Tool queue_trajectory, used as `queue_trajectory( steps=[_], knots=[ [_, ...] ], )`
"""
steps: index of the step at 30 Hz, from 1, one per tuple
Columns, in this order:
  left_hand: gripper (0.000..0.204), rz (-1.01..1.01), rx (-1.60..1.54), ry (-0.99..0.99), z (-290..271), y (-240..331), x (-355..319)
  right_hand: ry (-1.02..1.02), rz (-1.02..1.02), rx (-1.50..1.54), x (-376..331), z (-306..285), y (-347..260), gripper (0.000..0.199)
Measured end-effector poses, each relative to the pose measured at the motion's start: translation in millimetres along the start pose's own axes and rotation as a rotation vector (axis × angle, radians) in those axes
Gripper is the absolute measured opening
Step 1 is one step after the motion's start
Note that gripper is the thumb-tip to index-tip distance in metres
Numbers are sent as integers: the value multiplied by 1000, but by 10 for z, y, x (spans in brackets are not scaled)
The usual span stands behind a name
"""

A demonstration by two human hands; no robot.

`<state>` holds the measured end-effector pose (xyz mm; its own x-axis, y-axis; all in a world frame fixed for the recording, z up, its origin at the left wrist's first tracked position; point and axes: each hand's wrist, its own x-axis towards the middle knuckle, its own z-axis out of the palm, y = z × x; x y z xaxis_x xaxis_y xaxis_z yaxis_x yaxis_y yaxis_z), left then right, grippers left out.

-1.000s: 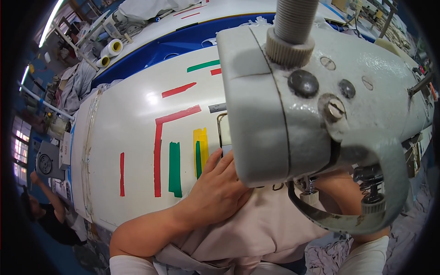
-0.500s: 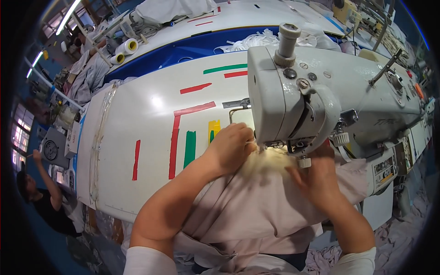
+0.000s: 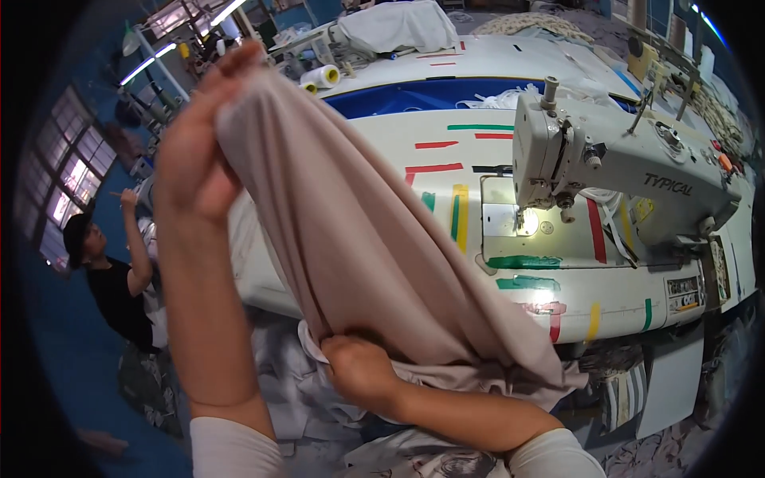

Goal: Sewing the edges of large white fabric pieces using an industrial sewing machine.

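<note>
1. L hand (image 3: 198, 143): raised high at left, forearm approx. vert.; blurred, fingers closed on upper end of pink-beige fabric (image 3: 366, 231).
2. R hand (image 3: 360, 370): low, near, fist round fabric's near edge.
3. Fabric drawn out btwn 2 hands, left of sewing mach. (image 3: 629, 151).

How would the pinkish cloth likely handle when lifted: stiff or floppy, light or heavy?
The pinkish cloth is probably floppy, since it drapes in soft folds from the left grip. Those folds look narrow, suggesting thin, fairly light material. It likely bunches easily, as it gathers beside the right grip.
</note>
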<state>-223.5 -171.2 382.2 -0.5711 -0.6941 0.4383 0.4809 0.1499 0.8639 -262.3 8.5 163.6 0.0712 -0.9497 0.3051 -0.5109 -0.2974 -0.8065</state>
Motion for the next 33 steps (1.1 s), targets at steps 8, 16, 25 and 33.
queue_trajectory(
  steps=[8,16,25,33],
  knots=[
    [27,298,211,907,-1945,2228,280,305,354,302,-1432,-2058,-179,12],
    [40,-134,242,535,-2147,668,-607,661,917,-266,-4073,-2314,1410,18],
    [24,19,1172,343,-1134,86,-430,347,344,-471,-2566,-1339,812,31],
    [14,159,1398,251,-1123,365,-230,510,-55,-251,-694,-941,470,39]
  ],
)
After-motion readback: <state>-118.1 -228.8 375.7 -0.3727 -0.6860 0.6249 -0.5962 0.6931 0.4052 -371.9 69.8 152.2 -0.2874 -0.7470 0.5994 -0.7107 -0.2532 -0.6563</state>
